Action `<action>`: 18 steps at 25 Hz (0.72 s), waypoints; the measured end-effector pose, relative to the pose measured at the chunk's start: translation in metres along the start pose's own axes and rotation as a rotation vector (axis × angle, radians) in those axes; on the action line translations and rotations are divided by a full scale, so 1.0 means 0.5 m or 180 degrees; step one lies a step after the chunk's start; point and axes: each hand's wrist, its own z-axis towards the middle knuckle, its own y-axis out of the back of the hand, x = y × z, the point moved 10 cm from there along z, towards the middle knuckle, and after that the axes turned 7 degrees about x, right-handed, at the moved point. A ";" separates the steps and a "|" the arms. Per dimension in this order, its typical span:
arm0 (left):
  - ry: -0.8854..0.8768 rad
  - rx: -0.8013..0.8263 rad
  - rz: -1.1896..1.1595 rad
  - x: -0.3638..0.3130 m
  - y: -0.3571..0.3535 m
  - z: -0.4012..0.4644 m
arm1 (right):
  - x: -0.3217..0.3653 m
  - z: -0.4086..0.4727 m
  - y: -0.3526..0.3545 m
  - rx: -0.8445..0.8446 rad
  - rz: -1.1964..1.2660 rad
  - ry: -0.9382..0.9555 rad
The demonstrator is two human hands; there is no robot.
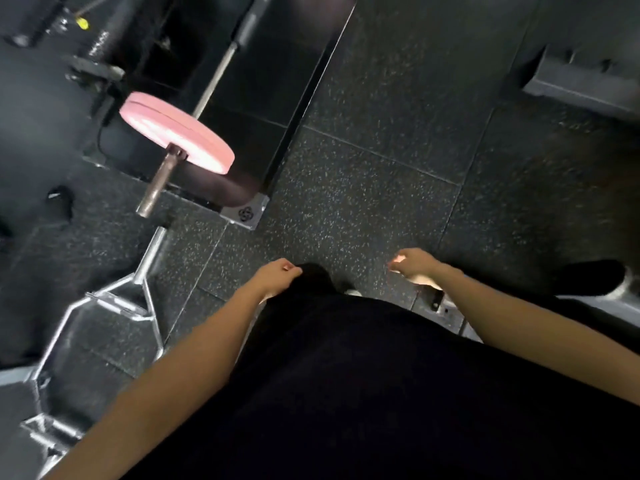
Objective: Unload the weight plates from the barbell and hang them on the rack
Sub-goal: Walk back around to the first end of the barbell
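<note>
- The person stands on the dark speckled floor (363, 116) and looks down at both arms.
- The left hand (278, 273) hangs in front of the body. Its fingers are loosely curled and it holds nothing.
- The right hand (414, 263) hangs on the right side. Its fingers are loosely curled too, and it looks empty, though the picture is blurry there.
- The pink weight plate (176, 136) is far off to the left, well apart from both hands. It sits on the barbell (214, 74).
- The barbell runs from far and a bit right to near and left. Its bare end (154, 188) sticks out past the plate, toward the person.
- The left hand is nearer to the plate, so I think the person has to step left and forward, then slide the plate off along that bare end.
- A shiny six-sided bar (104, 317) lies on the floor at the near left, partly cut off by the picture edge.
- The dark things at the far left are too blurry to name, so I cannot tell where the rack is.
- The other end of the barbell is out of sight.
</note>
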 end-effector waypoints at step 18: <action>-0.0289 0.0796 0.1241 -0.832 0.770 0.693 | 0.324 0.511 0.897 -0.0469 0.1244 -0.0633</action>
